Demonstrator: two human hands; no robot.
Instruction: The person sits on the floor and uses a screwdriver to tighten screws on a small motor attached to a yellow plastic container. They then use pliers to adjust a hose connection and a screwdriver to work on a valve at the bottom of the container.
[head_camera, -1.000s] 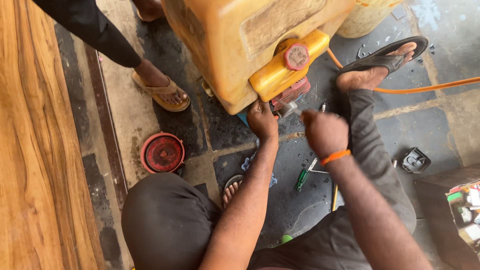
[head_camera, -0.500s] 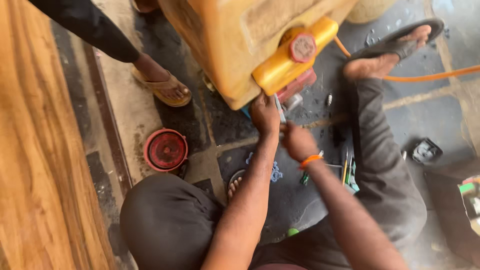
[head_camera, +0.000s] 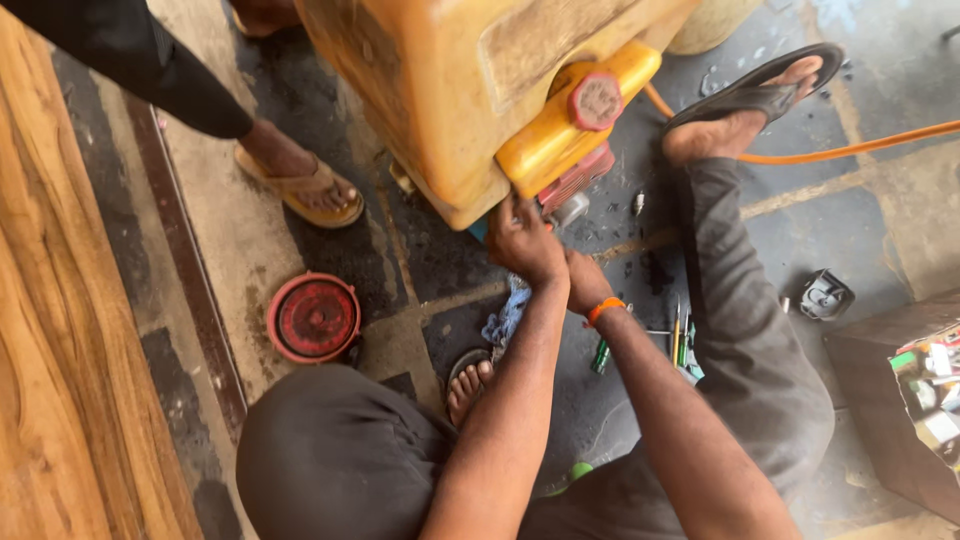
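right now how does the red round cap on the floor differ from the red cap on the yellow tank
The red round cap on the floor lies flat and loose on the tiles, off to the left of both hands; the red cap on the yellow tank sits fixed on the tank's spout, facing sideways above the left hand and right hand. The floor cap looks wider and brighter; the tank cap is smaller and duller. Both are round, red and ribbed.

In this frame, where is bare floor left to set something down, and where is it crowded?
Bare floor lies between the red lid and the sandalled foot of another person, and at far right between the orange hose and the dark box. It is crowded beneath the yellow tank, where the left hand and right hand work, with tools beside them.
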